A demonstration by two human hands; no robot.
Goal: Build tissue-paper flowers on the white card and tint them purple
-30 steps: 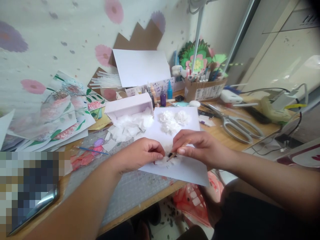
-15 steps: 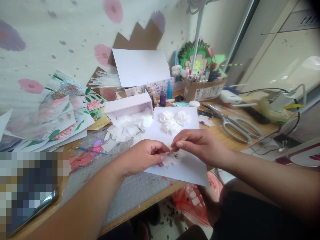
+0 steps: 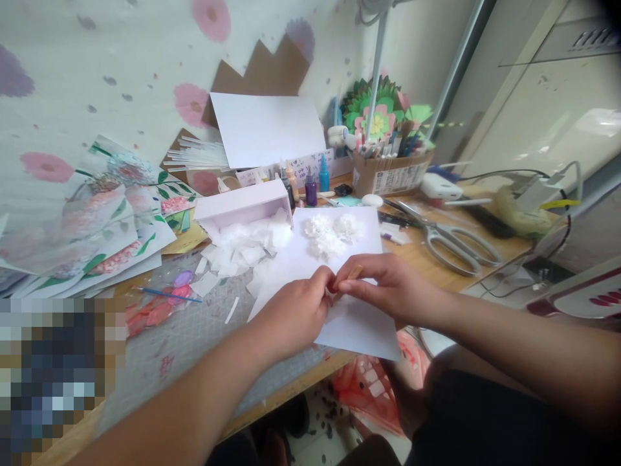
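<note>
My right hand [image 3: 383, 285] pinches a thin wooden stick [image 3: 355, 272] between thumb and fingers. Its fingertips meet those of my left hand [image 3: 301, 309], which is closed around something at the stick's lower end; what lies inside is hidden. A bit of thin translucent white paper [image 3: 336, 312] shows just below the fingers. Both hands are over a white sheet of paper [image 3: 361, 333]. Farther up that sheet lie several fluffy white paper clusters [image 3: 326, 243]. Left of them, cut white paper pieces [image 3: 242, 249] spill from a white open box [image 3: 242, 206].
Scissors [image 3: 458, 246] lie at the right, in front of a cardboard box of pens [image 3: 392, 173]. Small bottles [image 3: 310, 188] stand at the back. A blue thin stick [image 3: 172, 295] rests on the grey cutting mat [image 3: 194, 362]. Floral paper sheets [image 3: 111, 239] are piled at the left.
My left fingers have lifted and curled in against the right fingertips at the stick's lower end. Earlier they lay lower, by the thin paper. The view has shifted slightly.
</note>
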